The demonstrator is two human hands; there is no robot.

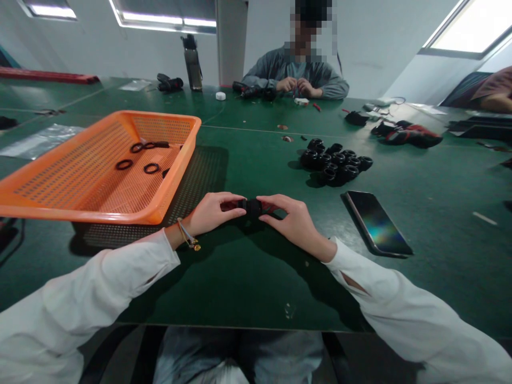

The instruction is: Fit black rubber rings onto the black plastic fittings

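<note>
My left hand (214, 212) and my right hand (288, 216) meet at the middle of the green table (248, 266). Both pinch a small black cylindrical part (251, 206) between thumbs and fingers, one hand at each end. Something reddish shows at the part's ends, too small to name. Both wrists rest low near the tabletop. A bracelet hangs at my left wrist.
An orange mesh basket (168, 205) holding a few black rings (138, 160) stands at the left. A pile of black parts (335, 162) lies ahead right, with a dark phone (378, 223) nearer. Across the table a person in grey (298, 72) works; a bottle (193, 64) stands there.
</note>
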